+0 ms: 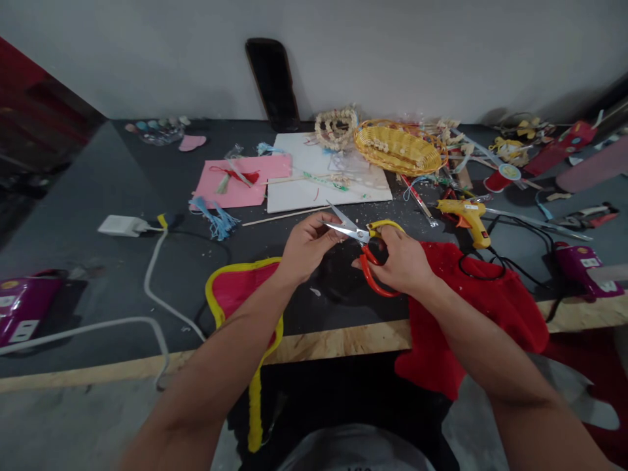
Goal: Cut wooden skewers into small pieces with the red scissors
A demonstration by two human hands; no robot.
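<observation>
My right hand (400, 258) holds scissors (362, 235) with red and yellow handles, their blades parted and pointing left. My left hand (307, 245) is pinched closed beside the blade tips; whatever it grips is too small to make out. Under my left forearm lies a red piece with yellow trim (240, 284), its yellow strip hanging over the table's front edge. Red fabric (471, 307) lies beneath my right wrist and drapes over the edge.
Behind my hands are a white board (289, 196), pink sheet (210, 183), blue tassels (218, 221), and yellow basket (402, 147). A yellow glue gun (468, 216) with a black cord sits right. A phone (272, 85) leans on the wall; a white cable (152, 261) runs left.
</observation>
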